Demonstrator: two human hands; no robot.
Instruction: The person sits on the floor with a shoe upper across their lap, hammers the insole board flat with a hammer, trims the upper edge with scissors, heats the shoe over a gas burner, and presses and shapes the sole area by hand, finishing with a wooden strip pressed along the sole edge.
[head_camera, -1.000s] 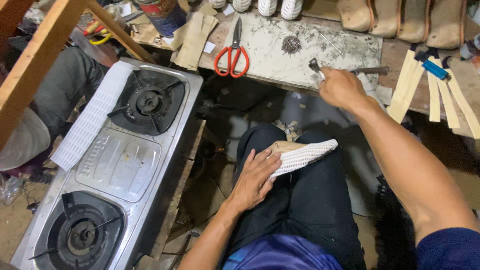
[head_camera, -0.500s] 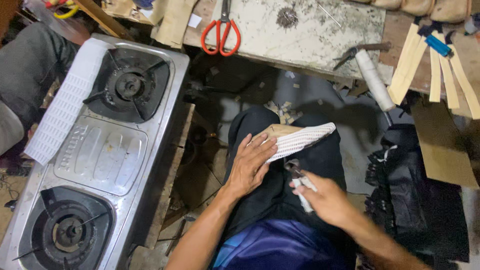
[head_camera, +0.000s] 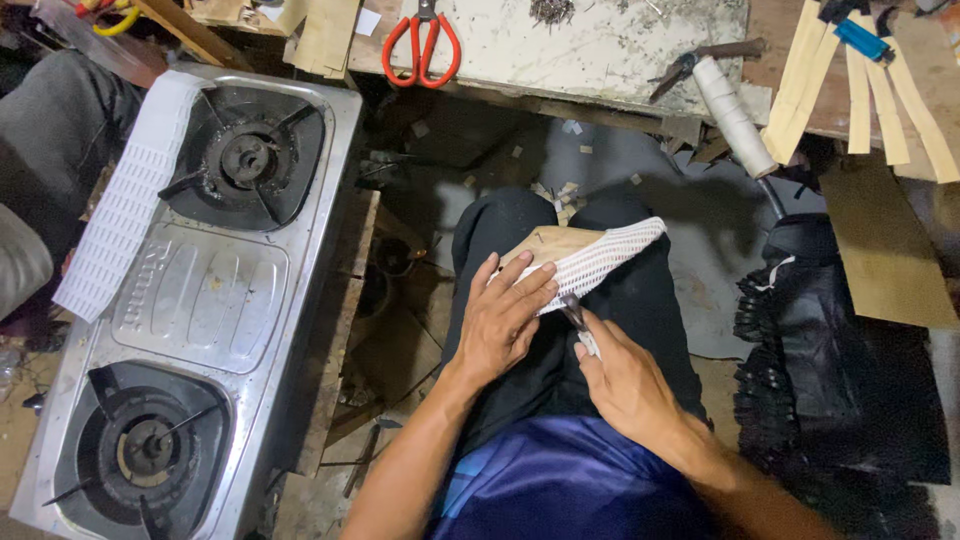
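Cluttered and dim, the workshop floor is showing between a pale, scratched work slab (head_camera: 600, 50) at the top and a steel two-burner gas stove (head_camera: 200, 300) lying along the left side. A white perforated strip of mesh material (head_camera: 125, 200) is draping over the stove's left edge. On the slab, red-handled scissors (head_camera: 425, 45) are lying near its front edge, and a spool of white thread (head_camera: 733, 115) is sticking out past the slab's right corner. Tan strips of leather-like material (head_camera: 865, 90) are fanning out at the upper right, with a flat brown cardboard sheet (head_camera: 885, 250) lying below them and a heap of black fabric (head_camera: 840, 370) sitting on the right.

The person is sitting with dark trousers and a blue shirt, and a shoe form covered in white woven mesh over a tan wooden last (head_camera: 590, 258) is resting across the lap, toe pointing to the right. The left hand (head_camera: 505, 320) is pressing flat on the near end of the shoe, fingers spread and holding it down. The right hand (head_camera: 625, 375) is closing around a small dark metal tool (head_camera: 578, 318), its tip touching the shoe's lower edge just beside the left fingers.
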